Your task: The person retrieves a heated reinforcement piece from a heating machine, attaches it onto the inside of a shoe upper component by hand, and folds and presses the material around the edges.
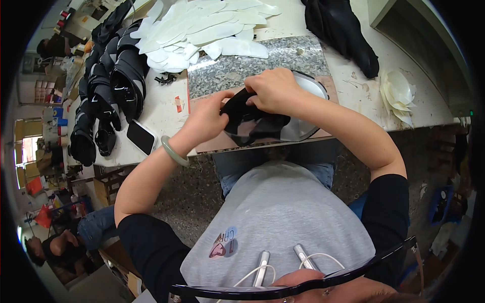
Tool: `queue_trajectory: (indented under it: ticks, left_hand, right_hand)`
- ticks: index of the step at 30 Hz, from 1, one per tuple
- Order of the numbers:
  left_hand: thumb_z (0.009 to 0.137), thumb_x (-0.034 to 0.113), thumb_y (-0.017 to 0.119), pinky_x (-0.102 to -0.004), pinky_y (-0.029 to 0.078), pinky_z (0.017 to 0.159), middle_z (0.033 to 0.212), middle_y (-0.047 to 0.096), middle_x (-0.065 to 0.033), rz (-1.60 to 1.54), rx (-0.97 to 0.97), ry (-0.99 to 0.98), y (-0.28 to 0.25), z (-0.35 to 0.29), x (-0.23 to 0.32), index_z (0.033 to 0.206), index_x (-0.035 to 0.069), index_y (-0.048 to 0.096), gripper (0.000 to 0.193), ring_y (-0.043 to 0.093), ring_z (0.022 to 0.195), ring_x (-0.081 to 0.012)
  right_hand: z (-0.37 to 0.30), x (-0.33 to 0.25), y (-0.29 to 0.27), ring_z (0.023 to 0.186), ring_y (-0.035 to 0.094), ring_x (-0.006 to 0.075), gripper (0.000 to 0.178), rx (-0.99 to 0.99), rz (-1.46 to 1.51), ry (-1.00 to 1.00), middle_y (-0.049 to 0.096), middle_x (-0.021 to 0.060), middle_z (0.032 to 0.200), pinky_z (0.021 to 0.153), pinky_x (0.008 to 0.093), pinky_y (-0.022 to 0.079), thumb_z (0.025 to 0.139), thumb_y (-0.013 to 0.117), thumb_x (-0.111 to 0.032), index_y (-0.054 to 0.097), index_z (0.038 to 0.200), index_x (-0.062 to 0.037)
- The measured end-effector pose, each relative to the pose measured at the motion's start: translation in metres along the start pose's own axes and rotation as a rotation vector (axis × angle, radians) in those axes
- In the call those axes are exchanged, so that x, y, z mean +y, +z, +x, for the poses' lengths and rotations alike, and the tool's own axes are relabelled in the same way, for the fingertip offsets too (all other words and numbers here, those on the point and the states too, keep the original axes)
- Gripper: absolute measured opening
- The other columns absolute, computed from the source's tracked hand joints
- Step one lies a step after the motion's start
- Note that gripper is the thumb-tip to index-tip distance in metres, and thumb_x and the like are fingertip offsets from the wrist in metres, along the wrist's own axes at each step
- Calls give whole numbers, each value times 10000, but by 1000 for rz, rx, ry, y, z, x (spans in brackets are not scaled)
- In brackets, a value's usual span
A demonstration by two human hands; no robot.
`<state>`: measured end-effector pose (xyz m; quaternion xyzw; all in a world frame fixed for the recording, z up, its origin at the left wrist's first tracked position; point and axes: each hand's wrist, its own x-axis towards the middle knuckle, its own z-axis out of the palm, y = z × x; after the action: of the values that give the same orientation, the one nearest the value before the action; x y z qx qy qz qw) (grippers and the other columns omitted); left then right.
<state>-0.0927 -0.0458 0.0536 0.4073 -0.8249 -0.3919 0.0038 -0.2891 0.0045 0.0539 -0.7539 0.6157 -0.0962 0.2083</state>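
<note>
A black, partly glossy piece [257,123], which looks like a shoe upper, lies at the table's front edge. Its right part shows a pale lining [314,88] with a dark rim. My left hand [204,118] pinches its left edge between thumb and fingers. Curled over its upper edge, my right hand [274,91] grips the black material with the thumb tucked under. Under the piece is a speckled grey stone slab [222,76] with a brownish front part.
Many pale cut pieces [202,28] are heaped at the back. Stacked black glossy uppers [126,86] line the left, beside a phone [141,137]. Black fabric [343,35] and cream sheets [397,93] lie right. Another person [63,247] sits at far lower left.
</note>
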Motion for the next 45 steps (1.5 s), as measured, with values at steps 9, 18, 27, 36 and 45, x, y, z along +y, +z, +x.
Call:
queue_trajectory:
  ticks: [9, 18, 27, 36, 45]
  left_hand:
    - [732, -64, 493, -253, 461, 630, 806, 663, -85, -193, -129, -2, -4, 14, -25, 1002, -66, 619, 298, 582, 689, -118]
    - [750, -126, 466, -227, 460, 803, 999, 641, -61, -403, -271, -84, -6, 13, -16, 1111, -76, 573, 380, 584, 901, -89]
    - [807, -49, 527, -221, 466, 727, 900, 635, -26, -427, -170, 4, -2, 1, 3, 1080, -37, 596, 282, 569, 824, -62]
    - [882, 86, 573, -221, 454, 655, 836, 633, -10, -185, -158, -104, 1, 6, -7, 1019, -38, 624, 191, 537, 755, -44]
    - [862, -11, 545, -215, 461, 794, 967, 638, -25, -667, -284, -41, 12, -9, -13, 1176, -39, 550, 316, 566, 903, -65]
  right_hand:
    - [0, 0, 34, 820, 600, 266, 138, 323, -172, -375, 589, 112, 831, 667, 332, 506, 673, 639, -123, 629, 777, -33]
    - [3, 18, 37, 680, 577, 319, 127, 139, 358, -423, 556, 123, 732, 616, 399, 455, 673, 614, -19, 515, 749, -1]
    - [0, 12, 34, 855, 578, 343, 165, 242, 409, -235, 595, 158, 836, 750, 416, 458, 723, 661, -117, 578, 823, -14]
    - [8, 14, 32, 843, 602, 349, 159, 183, 320, -192, 640, 165, 827, 753, 428, 474, 736, 648, -156, 658, 830, -28]
    - [12, -1, 3, 788, 626, 338, 187, -101, 149, -189, 650, 166, 776, 697, 418, 490, 740, 678, -228, 698, 803, -53]
